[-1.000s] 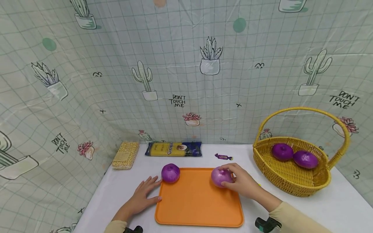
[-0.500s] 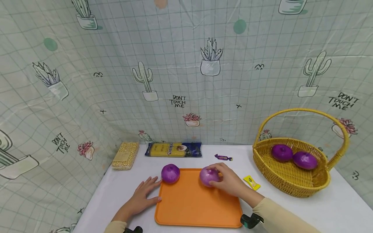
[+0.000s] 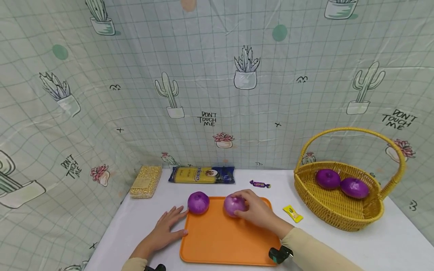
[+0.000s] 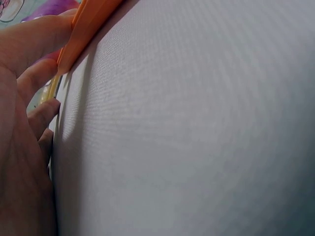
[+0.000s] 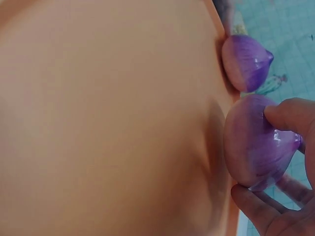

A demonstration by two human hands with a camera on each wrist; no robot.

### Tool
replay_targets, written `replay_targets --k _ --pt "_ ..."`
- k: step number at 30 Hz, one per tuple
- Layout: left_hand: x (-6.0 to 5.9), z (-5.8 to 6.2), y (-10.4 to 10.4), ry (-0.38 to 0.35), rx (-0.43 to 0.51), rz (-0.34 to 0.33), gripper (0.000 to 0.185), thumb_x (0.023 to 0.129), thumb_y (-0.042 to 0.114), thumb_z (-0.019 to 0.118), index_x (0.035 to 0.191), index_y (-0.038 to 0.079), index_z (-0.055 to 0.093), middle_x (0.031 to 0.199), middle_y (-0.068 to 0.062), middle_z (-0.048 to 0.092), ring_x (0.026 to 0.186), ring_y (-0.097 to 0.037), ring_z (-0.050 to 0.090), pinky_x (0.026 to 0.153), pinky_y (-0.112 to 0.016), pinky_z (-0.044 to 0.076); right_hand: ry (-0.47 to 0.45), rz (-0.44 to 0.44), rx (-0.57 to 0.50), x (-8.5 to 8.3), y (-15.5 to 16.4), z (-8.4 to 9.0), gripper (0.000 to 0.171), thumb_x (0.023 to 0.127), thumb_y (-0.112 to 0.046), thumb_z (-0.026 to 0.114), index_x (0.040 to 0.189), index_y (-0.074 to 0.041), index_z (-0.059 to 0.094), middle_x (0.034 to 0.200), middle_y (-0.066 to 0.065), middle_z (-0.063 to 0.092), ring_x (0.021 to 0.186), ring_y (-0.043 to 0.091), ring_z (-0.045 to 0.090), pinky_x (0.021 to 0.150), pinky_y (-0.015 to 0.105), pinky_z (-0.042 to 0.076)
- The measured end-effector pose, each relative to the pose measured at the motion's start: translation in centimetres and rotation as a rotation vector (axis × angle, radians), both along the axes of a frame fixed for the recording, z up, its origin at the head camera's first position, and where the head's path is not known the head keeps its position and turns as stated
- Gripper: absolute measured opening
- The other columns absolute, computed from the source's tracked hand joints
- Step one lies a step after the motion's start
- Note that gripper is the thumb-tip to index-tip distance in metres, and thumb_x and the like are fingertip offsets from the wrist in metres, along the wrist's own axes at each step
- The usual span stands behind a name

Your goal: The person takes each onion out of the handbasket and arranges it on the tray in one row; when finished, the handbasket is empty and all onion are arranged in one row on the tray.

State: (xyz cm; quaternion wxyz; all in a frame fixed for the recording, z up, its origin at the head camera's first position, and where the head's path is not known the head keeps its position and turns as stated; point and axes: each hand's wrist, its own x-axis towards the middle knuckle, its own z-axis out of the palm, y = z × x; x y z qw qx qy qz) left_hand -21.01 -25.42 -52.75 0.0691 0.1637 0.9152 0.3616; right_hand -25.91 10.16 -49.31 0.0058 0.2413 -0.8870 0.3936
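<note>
My right hand (image 3: 255,210) grips a light purple onion (image 3: 233,206) over the back part of an orange tray (image 3: 230,241). In the right wrist view, thumb and fingers hold this onion (image 5: 256,147) from opposite sides. A darker purple onion (image 3: 198,203) sits at the tray's back left corner. With fingers spread, my left hand (image 3: 166,231) lies beside the tray's left edge, its thumb and a fingertip touching the rim. The left wrist view shows that hand (image 4: 24,98) against the orange tray edge (image 4: 86,34).
A yellow wicker basket (image 3: 339,222) with two purple onions (image 3: 328,178) stands at the right. Behind the tray lie a pasta packet (image 3: 201,175), a bag of yellow grains (image 3: 146,181) and a purple-wrapped candy (image 3: 260,184). A yellow candy (image 3: 293,213) lies right of the tray.
My right hand has carried the light purple onion leftward over the tray, towards the darker onion. The yellow candy has come into full view. My left hand stays in place.
</note>
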Motion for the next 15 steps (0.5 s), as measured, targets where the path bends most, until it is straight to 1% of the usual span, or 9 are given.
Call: replay_targets --k 4,8,15 --pt "0.0 0.0 0.0 -0.008 0.001 0.005 0.07 0.093 0.044 0.072 0.15 0.01 0.051 0.161 -0.021 0.034 0.153 -0.047 0.013 0.12 -0.066 -0.001 -0.015 -0.004 -0.012 -0.4 -0.4 0.1 0.043 0.088 -0.021 0.082 0.127 -0.021 0.065 0.133 0.009 0.056 0.116 0.031 0.06 0.098 0.052 0.054" --pt "0.0 0.1 0.1 -0.009 -0.002 0.007 0.07 0.093 0.044 0.072 0.15 0.01 0.051 0.161 -0.02 0.034 0.153 -0.046 0.013 0.12 -0.066 0.0 -0.027 0.011 -0.037 -0.8 -1.0 0.0 0.043 0.089 -0.019 0.081 0.128 -0.019 0.065 0.132 0.01 0.056 0.116 0.031 0.06 0.099 0.05 0.053" --pt "0.0 0.1 0.1 -0.012 -0.007 0.01 0.071 0.093 0.044 0.072 0.151 0.009 0.051 0.162 -0.02 0.033 0.153 -0.047 0.013 0.12 -0.066 -0.001 -0.029 0.038 -0.019 -1.4 -1.9 -0.6 0.042 0.09 -0.022 0.08 0.129 -0.019 0.064 0.132 0.01 0.056 0.118 0.032 0.058 0.102 0.051 0.052"
